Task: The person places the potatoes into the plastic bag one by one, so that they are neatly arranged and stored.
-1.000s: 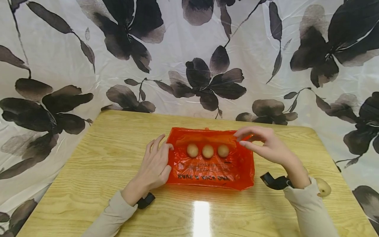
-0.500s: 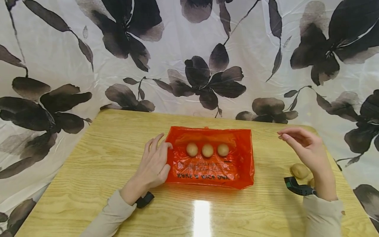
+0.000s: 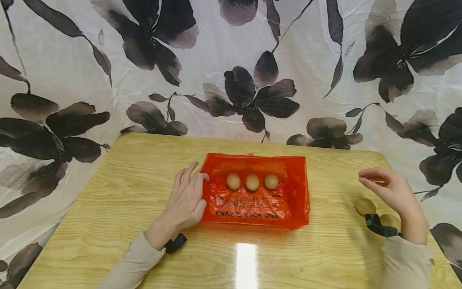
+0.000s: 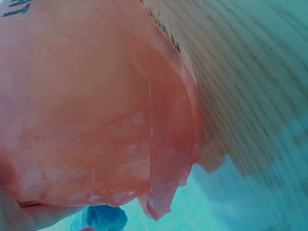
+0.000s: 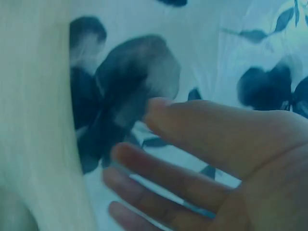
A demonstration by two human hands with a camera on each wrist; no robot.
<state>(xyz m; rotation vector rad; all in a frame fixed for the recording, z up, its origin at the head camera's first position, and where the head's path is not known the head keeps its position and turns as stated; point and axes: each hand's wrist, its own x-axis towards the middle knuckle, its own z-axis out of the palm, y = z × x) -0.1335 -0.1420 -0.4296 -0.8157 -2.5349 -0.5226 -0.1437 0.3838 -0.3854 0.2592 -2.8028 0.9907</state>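
Observation:
A red plastic bag [image 3: 296, 192] with dark lettering lies spread out, its edges raised. Three round potatoes [image 3: 252, 182] sit in a row within it. At the bag's left edge, my left hand [image 3: 185, 196] grips the rim, index finger bent over it; the left wrist view shows the red film [image 4: 96, 106] close up. My right hand [image 3: 391, 190] hovers to the right of the bag, fingers loosely bent and holding nothing. Below it on the table are a potato [image 3: 365, 206] and another potato [image 3: 390, 220], partly hidden by the wrist strap.
The light wooden table [image 3: 119, 192] meets a white sheet [image 3: 216, 52] with dark flowers behind it. Black straps [image 3: 379, 225] circle both wrists.
My right hand has left the bag's right edge and moved right, then slightly down, over the loose potatoes. My left hand and the bag stay nearly still.

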